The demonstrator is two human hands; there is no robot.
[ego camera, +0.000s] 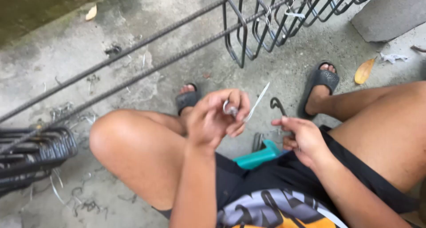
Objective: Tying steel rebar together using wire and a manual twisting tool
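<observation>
**Tie wire in hand, hook tool beside it**

We are pinching a short tie wire (255, 104) in our left hand (213, 119), fingers curled shut around it. Our right hand (301, 137) is gripping a hooked metal tool (278, 104). Beyond our sandals, rebar rods (133, 61) are carrying bent stirrups (266, 26).

Construction yard: rebar cage (266, 23), bare concrete floor (177, 68)

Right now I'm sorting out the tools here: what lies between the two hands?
In the head view, a thin wire strip from the left hand and a dark hook tool above the right hand.
</observation>
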